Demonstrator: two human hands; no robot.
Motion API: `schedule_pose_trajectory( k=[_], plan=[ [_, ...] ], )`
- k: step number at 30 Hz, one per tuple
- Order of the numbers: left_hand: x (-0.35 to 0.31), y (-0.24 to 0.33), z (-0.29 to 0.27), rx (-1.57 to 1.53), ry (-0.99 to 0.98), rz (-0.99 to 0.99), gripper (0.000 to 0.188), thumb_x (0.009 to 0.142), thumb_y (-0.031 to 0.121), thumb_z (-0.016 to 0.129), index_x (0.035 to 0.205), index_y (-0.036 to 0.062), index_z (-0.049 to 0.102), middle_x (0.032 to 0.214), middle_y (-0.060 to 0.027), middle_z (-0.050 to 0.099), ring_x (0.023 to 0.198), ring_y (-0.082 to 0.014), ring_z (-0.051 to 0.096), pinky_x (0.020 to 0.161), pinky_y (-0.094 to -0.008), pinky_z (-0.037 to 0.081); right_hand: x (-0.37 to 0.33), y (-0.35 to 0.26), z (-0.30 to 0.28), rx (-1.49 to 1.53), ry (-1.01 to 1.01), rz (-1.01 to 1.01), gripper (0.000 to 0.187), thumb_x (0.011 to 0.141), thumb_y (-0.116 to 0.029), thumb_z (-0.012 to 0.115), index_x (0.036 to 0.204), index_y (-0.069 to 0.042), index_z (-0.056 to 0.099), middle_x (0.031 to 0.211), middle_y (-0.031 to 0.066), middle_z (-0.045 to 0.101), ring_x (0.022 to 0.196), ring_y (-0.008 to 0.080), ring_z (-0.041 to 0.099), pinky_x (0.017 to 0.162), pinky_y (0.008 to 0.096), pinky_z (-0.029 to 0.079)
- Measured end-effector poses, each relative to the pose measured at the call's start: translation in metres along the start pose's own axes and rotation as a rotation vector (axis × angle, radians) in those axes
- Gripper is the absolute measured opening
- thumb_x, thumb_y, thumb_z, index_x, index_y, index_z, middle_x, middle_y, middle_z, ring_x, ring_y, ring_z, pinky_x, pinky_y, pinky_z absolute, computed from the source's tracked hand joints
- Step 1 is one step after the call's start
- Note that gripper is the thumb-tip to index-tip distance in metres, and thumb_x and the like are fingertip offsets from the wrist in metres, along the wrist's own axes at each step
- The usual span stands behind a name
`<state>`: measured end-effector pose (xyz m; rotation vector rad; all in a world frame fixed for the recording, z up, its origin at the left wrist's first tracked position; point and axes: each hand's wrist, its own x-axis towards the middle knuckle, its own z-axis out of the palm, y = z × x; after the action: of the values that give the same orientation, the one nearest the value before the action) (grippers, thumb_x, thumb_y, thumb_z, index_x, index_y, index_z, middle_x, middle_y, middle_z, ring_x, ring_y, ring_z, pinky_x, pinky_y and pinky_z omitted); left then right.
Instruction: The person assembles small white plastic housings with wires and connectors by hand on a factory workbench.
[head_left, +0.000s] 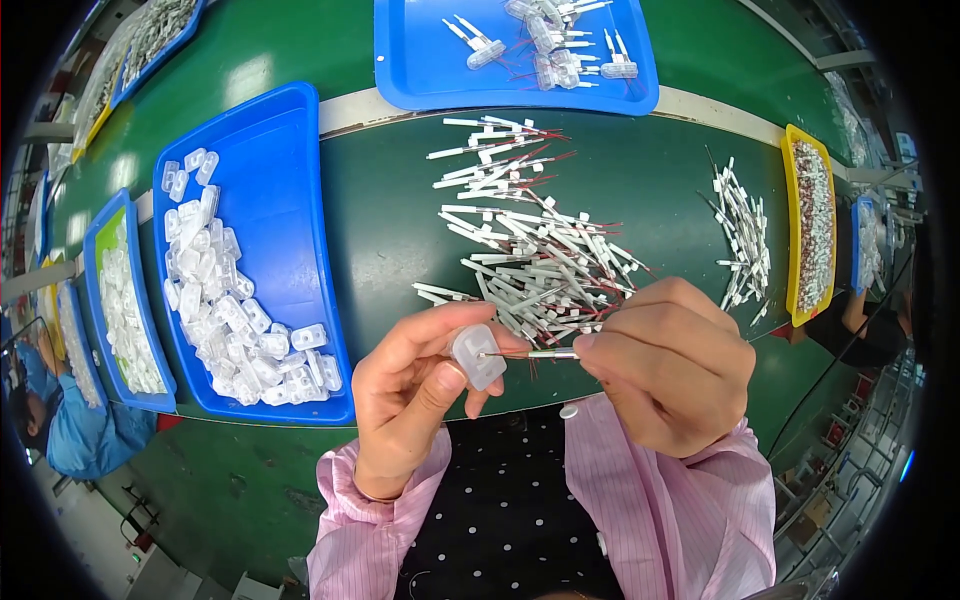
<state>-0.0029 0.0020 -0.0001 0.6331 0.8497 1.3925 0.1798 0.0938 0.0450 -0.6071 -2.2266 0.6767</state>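
My left hand [402,405] pinches a small translucent plastic housing [478,362] between thumb and fingers, in front of my chest. My right hand [672,365] is closed round a thin wired stick [552,354], holding it level. Fine reddish wires run from its left end to a small opening in the housing; whether they pass inside is too small to tell. Just beyond both hands lies a loose pile of white sticks with red wires [545,250] on the green table.
At left stands a blue tray [290,200] of translucent housings, with a smaller green-lined tray [165,375] beyond it. A blue tray [430,85] at the back holds assembled pieces. More white sticks [742,235] lie at right, beside a yellow tray [795,225]. A person in blue [95,430] sits far left.
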Motion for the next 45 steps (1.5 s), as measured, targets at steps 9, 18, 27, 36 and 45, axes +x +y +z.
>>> schedule_pose_trajectory(
  k=[9,18,27,36,45],
  plan=[
    [-0.002,0.003,0.000,0.244,0.009,0.087,0.031,0.090,0.011,0.050,0.118,-0.0047,0.050,0.099,-0.0187,0.062,0.077,-0.0147,0.058,0.061,-0.0223,0.047,0.009,-0.004,-0.003,-0.134,-0.076,-0.198,0.030,0.048,-0.008,0.061,0.074,0.007,0.060,0.068,0.0086,0.052,0.058,0.0184,0.051,0.045,0.0261,0.039],
    [0.001,-0.002,0.005,0.198,-0.031,0.140,0.034,0.084,0.002,0.057,0.117,-0.0056,0.052,0.102,-0.0181,0.058,0.085,-0.0190,0.060,0.065,-0.0254,0.051,0.007,-0.014,0.005,-0.141,-0.049,-0.083,0.023,0.055,-0.001,0.066,0.077,0.005,0.065,0.068,0.0107,0.058,0.057,0.0191,0.055,0.044,0.0265,0.042],
    [0.000,-0.010,0.001,0.074,0.008,0.155,0.031,0.076,-0.006,0.063,0.107,-0.0086,0.057,0.100,-0.0195,0.057,0.089,-0.0249,0.062,0.073,-0.0312,0.056,0.007,0.001,0.013,0.331,-0.083,0.318,0.017,0.064,0.006,0.068,0.080,0.000,0.067,0.068,0.0079,0.059,0.057,0.0158,0.055,0.048,0.0246,0.041],
    [0.000,-0.014,-0.004,0.109,0.007,0.157,0.026,0.073,-0.003,0.069,0.098,-0.0065,0.062,0.091,-0.0189,0.059,0.081,-0.0249,0.064,0.068,-0.0305,0.055,-0.001,-0.001,0.026,0.275,-0.045,0.278,0.020,0.055,0.011,0.061,0.072,0.000,0.060,0.063,0.0070,0.053,0.051,0.0206,0.051,0.043,0.0296,0.038],
    [-0.006,-0.014,0.000,0.494,0.099,0.325,0.031,0.070,0.001,0.074,0.096,-0.0090,0.062,0.084,-0.0170,0.060,0.073,-0.0201,0.061,0.063,-0.0277,0.049,-0.011,-0.006,0.036,0.092,0.088,0.145,0.025,0.050,0.007,0.063,0.074,0.001,0.059,0.067,0.0072,0.053,0.048,0.0196,0.048,0.041,0.0286,0.036]
  ],
)
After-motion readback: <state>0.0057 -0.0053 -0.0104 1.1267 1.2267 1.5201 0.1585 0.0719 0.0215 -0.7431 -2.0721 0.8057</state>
